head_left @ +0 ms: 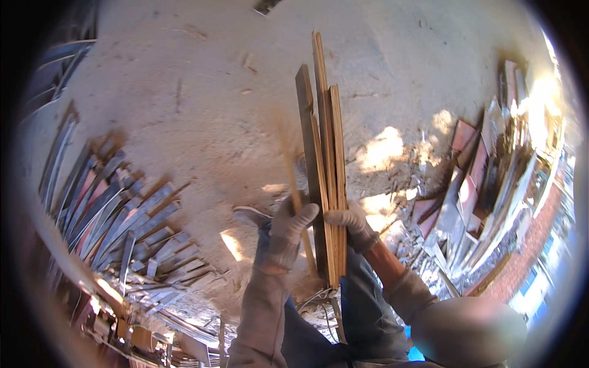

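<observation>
My right hand, in a light knitted glove, grips a bundle of long, narrow wooden planks from the right side, its thumb across their faces. The planks stand lengthwise before me, their far ends uneven and their near ends down between my legs. On the bundle's left side is my left hand, gloved the same way and closed round a thin wooden strip. Motion blurs the strip, which slants beside the planks. My left thumb points toward the bundle; whether it touches cannot be made out.
At the left lies a heap of cut boards, with a curved edge beyond it. Another pile of planks and sheet scraps leans at the right. Dusty ground with wood chips stretches ahead. A blurred round shape covers the lower right.
</observation>
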The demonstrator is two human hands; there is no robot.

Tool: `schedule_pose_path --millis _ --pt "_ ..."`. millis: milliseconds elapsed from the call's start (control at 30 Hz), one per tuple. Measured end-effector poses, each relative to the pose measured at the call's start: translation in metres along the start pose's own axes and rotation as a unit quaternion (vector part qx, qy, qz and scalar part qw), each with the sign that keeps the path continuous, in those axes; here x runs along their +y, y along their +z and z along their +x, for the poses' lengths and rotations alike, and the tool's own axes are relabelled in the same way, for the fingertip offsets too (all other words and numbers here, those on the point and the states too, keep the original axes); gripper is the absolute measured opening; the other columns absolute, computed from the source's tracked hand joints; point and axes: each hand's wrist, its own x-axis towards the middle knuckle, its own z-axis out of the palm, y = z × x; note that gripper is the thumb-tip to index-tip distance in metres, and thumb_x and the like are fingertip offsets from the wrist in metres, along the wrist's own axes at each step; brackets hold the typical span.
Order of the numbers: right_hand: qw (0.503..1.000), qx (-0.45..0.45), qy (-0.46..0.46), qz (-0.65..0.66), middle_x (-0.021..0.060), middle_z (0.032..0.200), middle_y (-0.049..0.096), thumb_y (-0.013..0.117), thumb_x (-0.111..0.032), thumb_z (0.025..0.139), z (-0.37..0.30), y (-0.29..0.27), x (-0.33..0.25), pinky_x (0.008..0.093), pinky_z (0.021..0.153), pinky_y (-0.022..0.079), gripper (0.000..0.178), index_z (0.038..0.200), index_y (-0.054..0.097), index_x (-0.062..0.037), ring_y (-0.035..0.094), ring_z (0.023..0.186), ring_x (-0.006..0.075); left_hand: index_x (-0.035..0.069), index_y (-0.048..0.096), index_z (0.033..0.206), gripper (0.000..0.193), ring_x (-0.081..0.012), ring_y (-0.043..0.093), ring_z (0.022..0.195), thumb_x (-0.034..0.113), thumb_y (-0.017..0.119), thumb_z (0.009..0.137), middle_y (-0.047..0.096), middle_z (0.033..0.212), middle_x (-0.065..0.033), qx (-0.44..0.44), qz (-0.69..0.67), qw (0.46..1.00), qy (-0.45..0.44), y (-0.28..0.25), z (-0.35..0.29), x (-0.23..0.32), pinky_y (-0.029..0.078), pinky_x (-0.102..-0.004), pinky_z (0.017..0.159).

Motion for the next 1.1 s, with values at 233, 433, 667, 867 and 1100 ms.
schedule_pose_path --millis 233,433,667,867,1100 --pt "0.994 -0.089 -0.053 -0.023 0.014 0.125 0.073 0.093 -0.039 0.077 -0.089 0.036 -0.043 0.0403 0.099 0.057 0.08 0.137 0.063 0.0041 0.07 0.113 0.026 -0.001 0.06 0.144 0.076 -0.0281 0.07 0.117 0.029 0.094 0.083 0.072 0.128 -0.0126 -0.078 -0.108 0.99 -0.04 0.048 -0.073 0.063 0.057 -0.0416 0.104" --pt "0.981 -0.174 -0.045 0.073 0.0225 0.134 0.069 0.091 -0.04 0.08 -0.14 0.033 -0.098 0.0477 0.105 0.059 0.079 0.137 0.061 0.0066 0.07 0.123 0.034 0.0 0.051 0.152 0.088 -0.037 0.056 0.14 0.018 0.087 0.074 0.059 0.148 -0.0209 -0.159 -0.259 0.952 -0.047 0.076 -0.11 0.09 0.044 -0.0511 0.123" --pt "0.986 -0.027 -0.032 -0.164 0.0181 0.114 0.076 0.092 -0.034 0.081 -0.155 0.044 -0.14 0.0411 0.095 0.062 0.061 0.12 0.069 0.0071 0.075 0.107 0.0287 -0.003 0.054 0.146 0.078 -0.035 0.059 0.136 0.018 0.088 0.079 0.062 0.143 -0.0185 -0.18 -0.248 0.952 -0.016 0.095 -0.11 0.108 0.045 -0.047 0.122" --pt "0.993 -0.046 -0.011 -0.107 0.008 0.111 0.075 0.09 -0.028 0.086 -0.144 0.09 -0.136 0.0331 0.089 0.058 0.057 0.13 0.068 0.0016 0.072 0.099 0.0172 -0.002 0.06 0.141 0.056 -0.0267 0.067 0.12 0.009 0.08 0.091 0.068 0.131 -0.0131 -0.069 -0.209 0.975 -0.03 0.097 -0.104 0.131 0.053 -0.039 0.107" --pt "0.99 -0.004 0.017 -0.138 0.0124 0.115 0.075 0.09 -0.039 0.088 -0.112 0.176 -0.128 0.0353 0.09 0.06 0.067 0.132 0.067 0.0049 0.074 0.101 0.0208 -0.001 0.062 0.141 0.052 -0.0259 0.07 0.112 0.014 0.077 0.094 0.071 0.126 -0.0123 -0.042 -0.073 0.996 -0.036 0.057 -0.092 0.175 0.059 -0.0384 0.097"
